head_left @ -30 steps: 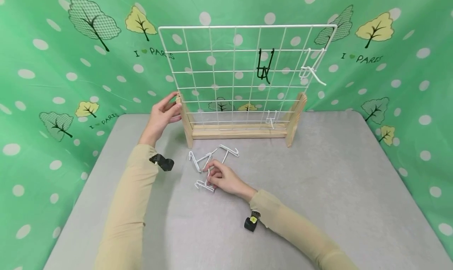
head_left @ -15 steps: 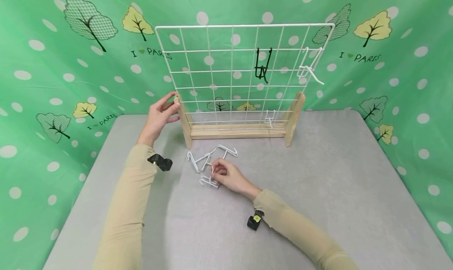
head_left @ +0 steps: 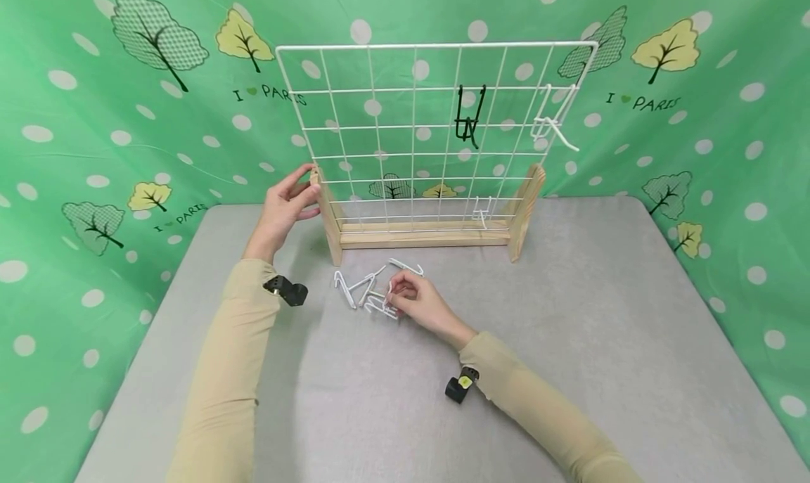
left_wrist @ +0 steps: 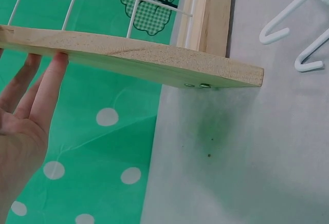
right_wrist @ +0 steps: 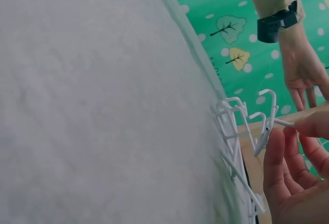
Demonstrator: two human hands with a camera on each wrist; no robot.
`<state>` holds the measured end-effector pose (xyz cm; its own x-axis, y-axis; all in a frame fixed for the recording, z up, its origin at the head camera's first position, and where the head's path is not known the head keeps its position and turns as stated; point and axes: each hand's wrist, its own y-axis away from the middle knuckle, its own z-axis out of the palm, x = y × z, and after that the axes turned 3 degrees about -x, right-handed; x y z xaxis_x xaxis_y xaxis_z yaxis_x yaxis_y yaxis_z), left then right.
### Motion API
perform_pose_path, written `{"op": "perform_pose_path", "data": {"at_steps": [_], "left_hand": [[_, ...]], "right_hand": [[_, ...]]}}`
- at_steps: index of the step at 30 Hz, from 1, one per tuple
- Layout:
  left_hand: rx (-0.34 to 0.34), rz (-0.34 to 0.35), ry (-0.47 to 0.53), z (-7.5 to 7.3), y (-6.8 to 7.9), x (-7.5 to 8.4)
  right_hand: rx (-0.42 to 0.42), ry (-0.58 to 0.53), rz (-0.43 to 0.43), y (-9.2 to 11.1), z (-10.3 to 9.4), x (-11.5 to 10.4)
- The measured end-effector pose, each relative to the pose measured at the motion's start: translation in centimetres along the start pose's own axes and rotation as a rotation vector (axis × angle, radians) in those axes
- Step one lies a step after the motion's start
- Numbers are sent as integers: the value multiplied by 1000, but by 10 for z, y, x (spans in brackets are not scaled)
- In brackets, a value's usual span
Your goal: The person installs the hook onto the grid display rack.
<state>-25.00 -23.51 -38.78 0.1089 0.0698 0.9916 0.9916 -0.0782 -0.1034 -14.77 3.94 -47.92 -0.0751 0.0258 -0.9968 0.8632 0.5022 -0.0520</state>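
My right hand pinches the thin shaft of a white wire hook between thumb and fingers. In the head view this hook overlaps several other white wire hooks on the table. My left hand is at the left wooden upright of a white wire grid rack. In the left wrist view, straight fingers touch the outer side of that upright; the thumb is not shown there.
A black hook and a white hook hang high on the grid's right half. A smaller white hook hangs low on it. Green patterned cloth stands behind the grey table.
My right hand has moved up and to the right, toward the rack, carrying the pinched hook with it. My left hand has stayed at the upright.
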Motion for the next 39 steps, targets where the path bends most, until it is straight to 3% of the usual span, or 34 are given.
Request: {"op": "perform_pose_path", "data": {"at_steps": [39], "left_hand": [[-2, 12, 2, 0, 1, -1]], "right_hand": [[171, -8, -132, -16, -36, -38]]}}
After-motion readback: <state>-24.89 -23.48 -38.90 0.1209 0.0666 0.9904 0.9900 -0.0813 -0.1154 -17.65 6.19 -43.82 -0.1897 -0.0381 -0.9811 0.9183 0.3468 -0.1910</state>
